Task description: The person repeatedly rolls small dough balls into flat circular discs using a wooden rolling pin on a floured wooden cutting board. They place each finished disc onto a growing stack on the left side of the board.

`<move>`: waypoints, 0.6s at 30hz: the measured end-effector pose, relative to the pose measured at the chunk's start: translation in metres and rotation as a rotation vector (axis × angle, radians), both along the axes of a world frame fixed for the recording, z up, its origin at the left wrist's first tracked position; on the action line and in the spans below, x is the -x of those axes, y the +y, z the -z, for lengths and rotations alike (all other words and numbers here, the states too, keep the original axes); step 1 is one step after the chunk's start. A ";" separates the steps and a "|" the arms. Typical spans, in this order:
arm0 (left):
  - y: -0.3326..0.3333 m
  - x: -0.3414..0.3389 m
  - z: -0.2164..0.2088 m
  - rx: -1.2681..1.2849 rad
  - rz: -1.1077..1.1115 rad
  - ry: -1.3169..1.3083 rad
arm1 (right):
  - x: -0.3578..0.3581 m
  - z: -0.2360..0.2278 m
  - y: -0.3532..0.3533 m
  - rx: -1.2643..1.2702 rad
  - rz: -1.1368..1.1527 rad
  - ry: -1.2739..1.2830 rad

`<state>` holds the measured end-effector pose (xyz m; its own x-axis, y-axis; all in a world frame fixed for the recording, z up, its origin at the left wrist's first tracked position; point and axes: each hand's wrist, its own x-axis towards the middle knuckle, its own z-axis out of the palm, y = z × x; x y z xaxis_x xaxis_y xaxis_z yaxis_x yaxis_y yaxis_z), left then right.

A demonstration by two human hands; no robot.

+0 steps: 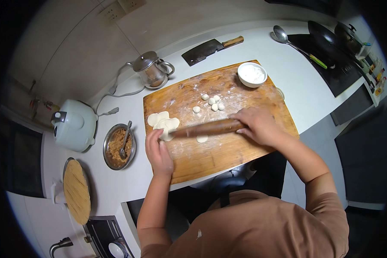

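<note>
head view — from above, facing steeply down | near the cutting board; fisheye bends the counter edges

The flour-dusted wooden cutting board is orange-brown, and the wooden rolling pin on it a darker reddish brown. Pale cream round dough wrappers lie beside a white round bowl of white flour.
</note>
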<state>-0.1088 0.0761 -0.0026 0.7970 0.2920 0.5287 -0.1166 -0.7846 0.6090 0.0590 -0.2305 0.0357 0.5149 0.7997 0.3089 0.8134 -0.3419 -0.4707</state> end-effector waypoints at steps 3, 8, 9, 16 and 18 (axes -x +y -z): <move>-0.022 0.028 -0.009 -0.348 -0.026 0.255 | 0.013 0.009 0.027 -0.024 -0.118 -0.079; -0.031 0.033 -0.011 -0.593 0.004 0.634 | 0.011 0.029 0.059 0.022 -0.199 -0.236; -0.026 0.027 -0.010 -0.590 -0.009 0.610 | 0.009 0.031 0.064 -0.019 -0.194 -0.319; -0.005 -0.013 -0.009 -0.635 -0.110 0.483 | -0.015 0.035 0.090 0.020 -0.023 -0.305; -0.016 0.002 -0.015 -0.667 -0.063 0.563 | -0.003 0.028 0.076 0.019 -0.079 -0.235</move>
<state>-0.1112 0.0600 0.0119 0.9839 0.1146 0.1374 0.1192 -0.9926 -0.0252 0.0620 -0.1541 0.0073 0.3661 0.8415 0.3974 0.9243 -0.2796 -0.2597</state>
